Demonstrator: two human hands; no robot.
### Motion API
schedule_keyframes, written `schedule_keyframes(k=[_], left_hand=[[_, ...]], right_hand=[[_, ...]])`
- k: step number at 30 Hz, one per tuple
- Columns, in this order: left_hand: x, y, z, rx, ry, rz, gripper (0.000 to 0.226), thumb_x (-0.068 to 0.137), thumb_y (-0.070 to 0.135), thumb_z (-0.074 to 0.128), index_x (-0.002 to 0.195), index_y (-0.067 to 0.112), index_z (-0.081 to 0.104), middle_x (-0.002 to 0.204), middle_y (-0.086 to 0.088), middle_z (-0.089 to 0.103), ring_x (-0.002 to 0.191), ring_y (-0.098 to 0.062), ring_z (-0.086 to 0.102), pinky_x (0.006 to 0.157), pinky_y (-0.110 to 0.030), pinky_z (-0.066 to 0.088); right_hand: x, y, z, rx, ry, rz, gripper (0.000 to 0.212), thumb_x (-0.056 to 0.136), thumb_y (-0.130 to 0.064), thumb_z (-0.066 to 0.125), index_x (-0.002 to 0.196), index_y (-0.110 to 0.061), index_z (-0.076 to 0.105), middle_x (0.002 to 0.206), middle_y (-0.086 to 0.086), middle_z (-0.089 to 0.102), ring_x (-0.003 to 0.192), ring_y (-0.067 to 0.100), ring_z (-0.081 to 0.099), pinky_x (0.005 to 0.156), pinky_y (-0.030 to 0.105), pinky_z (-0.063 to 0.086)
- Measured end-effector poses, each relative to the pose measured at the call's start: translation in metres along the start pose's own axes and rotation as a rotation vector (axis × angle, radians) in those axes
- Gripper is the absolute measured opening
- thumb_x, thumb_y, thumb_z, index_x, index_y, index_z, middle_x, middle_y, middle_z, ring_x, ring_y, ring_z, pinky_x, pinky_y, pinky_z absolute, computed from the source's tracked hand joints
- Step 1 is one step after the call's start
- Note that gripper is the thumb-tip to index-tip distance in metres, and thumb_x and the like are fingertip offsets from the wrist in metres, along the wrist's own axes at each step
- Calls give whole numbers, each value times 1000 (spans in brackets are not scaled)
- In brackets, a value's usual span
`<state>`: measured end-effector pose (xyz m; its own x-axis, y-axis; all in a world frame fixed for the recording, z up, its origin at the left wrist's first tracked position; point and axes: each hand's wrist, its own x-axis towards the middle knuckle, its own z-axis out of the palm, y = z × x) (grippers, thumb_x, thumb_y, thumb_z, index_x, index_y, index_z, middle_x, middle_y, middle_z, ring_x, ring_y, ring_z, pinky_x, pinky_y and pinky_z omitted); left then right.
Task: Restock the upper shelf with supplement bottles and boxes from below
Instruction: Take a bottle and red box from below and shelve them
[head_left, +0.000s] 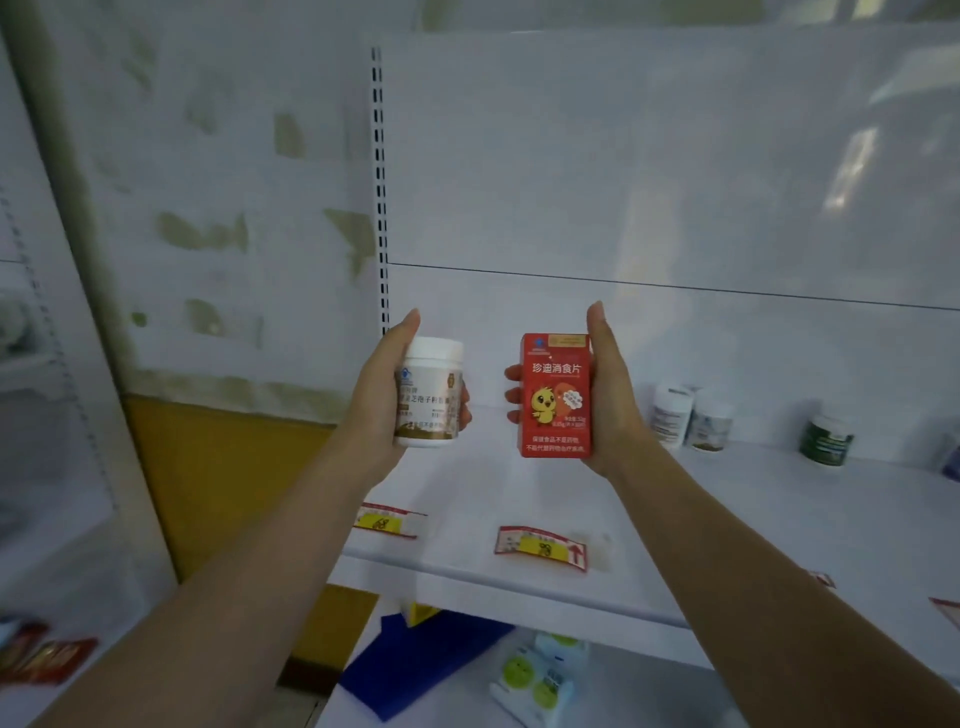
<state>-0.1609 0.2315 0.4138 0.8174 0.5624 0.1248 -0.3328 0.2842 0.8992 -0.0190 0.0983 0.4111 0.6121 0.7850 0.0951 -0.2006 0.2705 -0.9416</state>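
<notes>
The left hand (382, 395) grips a white bottle (428, 392) upright, fingers wrapped round its far side, thumb straight up. The right hand (610, 395) clamps a red box (556, 396) the same way, fingertips showing at its left edge. Both are held above the white upper shelf (727, 519), near its left end. Three bottles (691, 418) stand further right at the back; two price tags (540, 548) lie along the front edge

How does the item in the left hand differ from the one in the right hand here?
The white bottle is round with a white cap; the red box is rectangular. The bottle's label is pale with a brown band; the box shows a yellow chick. The left hand holds the bottle, the right hand the box. Both are upright, labels facing the camera.
</notes>
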Motion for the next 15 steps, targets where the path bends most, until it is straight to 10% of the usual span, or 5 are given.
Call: schedule_keyframes(k=[5, 9, 15], left_hand=[[47, -1, -38, -1, -4, -8, 48, 87, 53, 50, 67, 16, 72, 68, -8, 67, 54, -20, 64, 58, -31, 56], [89, -1, -59, 22, 44, 17, 42, 85, 53, 53, 96, 14, 60, 73, -6, 67, 60, -19, 65, 61, -31, 56], [147, 2, -81, 29, 17, 3, 42, 80, 55, 59, 93, 15, 57, 72, -10, 63, 60, -24, 63, 65, -34, 53]], right_hand=[[53, 18, 20, -76, 13, 16, 67, 63, -64, 55, 103, -12, 64, 85, 9, 72, 70, 23, 68, 75, 40, 56], [103, 29, 22, -147, 55, -1, 67, 69, -51, 72, 122, -12, 55, 105, 13, 69, 81, 26, 69, 78, 41, 57], [162, 45, 13, -334, 145, -60, 28, 83, -45, 65, 97, -22, 57, 90, 3, 70, 80, 22, 70, 78, 40, 58]])
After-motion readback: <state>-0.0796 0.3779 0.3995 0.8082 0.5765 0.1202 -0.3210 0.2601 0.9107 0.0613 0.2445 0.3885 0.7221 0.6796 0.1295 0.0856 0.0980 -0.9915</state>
